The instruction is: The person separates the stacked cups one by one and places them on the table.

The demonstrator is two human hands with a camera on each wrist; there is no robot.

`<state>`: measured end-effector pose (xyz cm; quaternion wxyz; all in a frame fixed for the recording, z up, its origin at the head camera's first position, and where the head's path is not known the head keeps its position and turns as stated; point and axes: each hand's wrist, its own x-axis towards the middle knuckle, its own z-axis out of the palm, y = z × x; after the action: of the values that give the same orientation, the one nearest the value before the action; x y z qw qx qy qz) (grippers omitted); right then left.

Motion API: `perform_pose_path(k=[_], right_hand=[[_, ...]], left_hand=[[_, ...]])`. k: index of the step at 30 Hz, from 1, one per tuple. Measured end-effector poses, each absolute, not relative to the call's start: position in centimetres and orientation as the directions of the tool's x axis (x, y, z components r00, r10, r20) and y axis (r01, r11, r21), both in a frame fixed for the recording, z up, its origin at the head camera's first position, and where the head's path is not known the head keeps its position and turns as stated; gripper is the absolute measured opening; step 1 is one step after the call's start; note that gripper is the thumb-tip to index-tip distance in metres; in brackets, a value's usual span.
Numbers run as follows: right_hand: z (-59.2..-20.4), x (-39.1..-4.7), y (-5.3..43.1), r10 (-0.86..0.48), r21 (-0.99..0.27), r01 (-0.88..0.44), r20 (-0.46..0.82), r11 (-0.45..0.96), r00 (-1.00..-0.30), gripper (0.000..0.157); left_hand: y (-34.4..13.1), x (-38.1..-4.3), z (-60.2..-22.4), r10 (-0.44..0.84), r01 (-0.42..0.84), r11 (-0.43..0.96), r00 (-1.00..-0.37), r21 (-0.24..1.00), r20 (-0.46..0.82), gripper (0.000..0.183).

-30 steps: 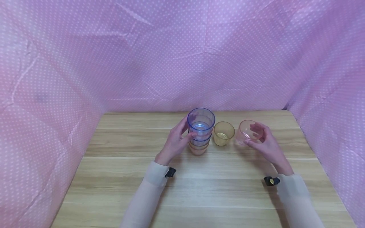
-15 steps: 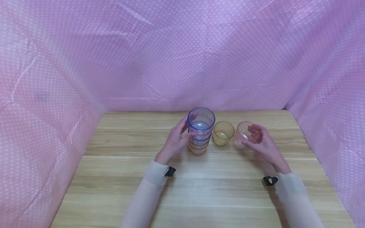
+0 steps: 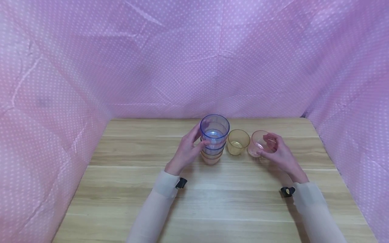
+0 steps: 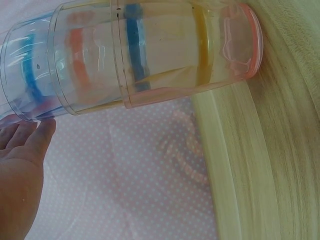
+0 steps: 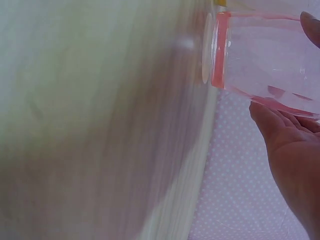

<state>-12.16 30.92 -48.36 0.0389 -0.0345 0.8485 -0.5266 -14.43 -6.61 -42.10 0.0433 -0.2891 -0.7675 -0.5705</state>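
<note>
A stack of clear tinted cups (image 3: 211,158) stands upright on the table, with a blue-rimmed cup (image 3: 214,130) on top and a pink one at the base. My left hand (image 3: 189,152) holds the stack near its top, thumb in front and fingers round the far side. To the right, my right hand (image 3: 282,155) grips a pink cup (image 3: 257,143) by its right side. That cup is upright, its base at or very near the tabletop in the right wrist view. Between the stack and the pink cup stands a yellow cup (image 3: 238,141), untouched by either hand.
The wooden table (image 3: 212,202) ends at the back against a pink dotted cloth (image 3: 194,67), which also hangs at both sides. The yellow cup stands close beside both the stack and the pink cup.
My right hand has moved the pink cup slightly left and down, closer to the yellow cup. The left hand and the stack look almost unmoved.
</note>
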Motion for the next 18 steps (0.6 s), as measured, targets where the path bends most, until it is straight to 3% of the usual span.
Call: perform_pose_path(k=[18], right_hand=[[-48.70,-12.29,30.98,-0.105,-0.859,-0.030,-0.028,0.512,-0.994,0.095]], left_hand=[[-6.65,-14.67,-42.26,0.403,0.507,0.156,-0.816,0.848,0.414,0.083]])
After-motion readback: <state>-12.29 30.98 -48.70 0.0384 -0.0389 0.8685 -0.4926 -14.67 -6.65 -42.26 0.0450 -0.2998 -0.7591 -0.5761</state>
